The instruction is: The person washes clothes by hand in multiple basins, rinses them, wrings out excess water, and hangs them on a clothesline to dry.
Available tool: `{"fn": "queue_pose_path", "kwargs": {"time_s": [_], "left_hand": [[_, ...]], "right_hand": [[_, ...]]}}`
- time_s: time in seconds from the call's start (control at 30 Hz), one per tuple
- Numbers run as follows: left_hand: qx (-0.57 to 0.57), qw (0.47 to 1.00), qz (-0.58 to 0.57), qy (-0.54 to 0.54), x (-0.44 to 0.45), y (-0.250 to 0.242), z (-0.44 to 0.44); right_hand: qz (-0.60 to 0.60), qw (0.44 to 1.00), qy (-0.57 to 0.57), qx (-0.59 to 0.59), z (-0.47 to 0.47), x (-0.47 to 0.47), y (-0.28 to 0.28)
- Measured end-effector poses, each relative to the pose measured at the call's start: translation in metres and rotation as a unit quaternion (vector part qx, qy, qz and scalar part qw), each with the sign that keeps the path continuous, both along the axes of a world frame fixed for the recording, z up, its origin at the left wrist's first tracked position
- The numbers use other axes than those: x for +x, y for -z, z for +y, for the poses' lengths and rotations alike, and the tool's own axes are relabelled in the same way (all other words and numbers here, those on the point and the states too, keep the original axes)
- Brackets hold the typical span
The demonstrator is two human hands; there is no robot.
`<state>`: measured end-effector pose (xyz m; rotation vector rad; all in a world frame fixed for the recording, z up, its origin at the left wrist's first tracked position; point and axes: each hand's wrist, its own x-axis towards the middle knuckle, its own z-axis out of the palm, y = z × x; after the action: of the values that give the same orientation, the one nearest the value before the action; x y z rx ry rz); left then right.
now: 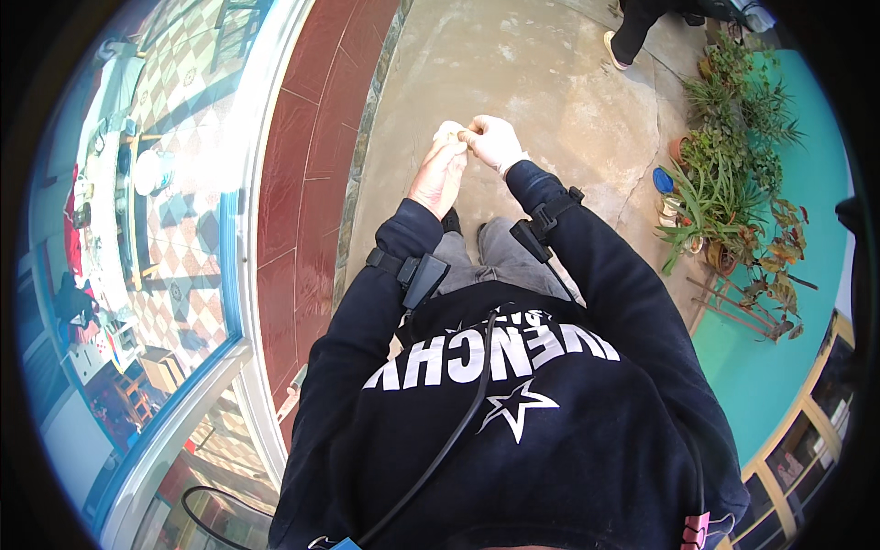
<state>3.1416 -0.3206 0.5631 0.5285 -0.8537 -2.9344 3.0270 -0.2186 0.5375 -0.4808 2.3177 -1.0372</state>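
Note:
My right hand (500, 146) wears a thin white glove. Its thumb and fingers pinch the edge of another pale glove (450, 130) at the fingertips of my left hand (440, 175). The palm and wrist of the left hand are bare, and its fingers are partly hidden by the pale glove, so their pose is unclear. Both hands meet in front of me above the concrete ground (481, 55). Black straps with dark devices sit on my left forearm (412, 275) and my right forearm (550, 220).
A dark red tiled ledge (295, 172) and a white-framed window (251, 206) run along the left. Potted plants (729, 158) line a green wall (756, 371) at right. Another person's leg (636, 34) is at the top right. A black cable (474, 405) crosses my sweatshirt.

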Motion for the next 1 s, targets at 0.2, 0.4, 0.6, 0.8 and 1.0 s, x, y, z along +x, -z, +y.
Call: {"fn": "queue_pose_path", "kwargs": {"time_s": [0.2, 0.4, 0.6, 0.8, 1.0], "left_hand": [[0.157, 0.980, -0.009, 0.122, -0.066, -0.005, -0.001], [0.041, 0.982, -0.098, 0.154, -0.136, 0.022, 0.045], [-0.096, 0.975, -0.168, 0.109, -0.224, 0.001, 0.093], [-0.189, 0.933, -0.077, 0.296, -0.337, -0.023, 0.143], [-0.219, 0.945, -0.036, 0.242, -0.401, -0.038, 0.190]], "right_hand": [[-0.130, 0.959, 0.132, -0.213, 0.055, -0.038, -0.016], [-0.042, 0.968, 0.209, -0.136, 0.096, -0.081, -0.008], [0.127, 0.966, 0.224, -0.024, 0.118, -0.152, -0.015], [0.127, 0.928, 0.349, -0.023, 0.190, -0.238, -0.031], [0.091, 0.803, 0.569, -0.152, 0.271, -0.300, -0.046]]}}
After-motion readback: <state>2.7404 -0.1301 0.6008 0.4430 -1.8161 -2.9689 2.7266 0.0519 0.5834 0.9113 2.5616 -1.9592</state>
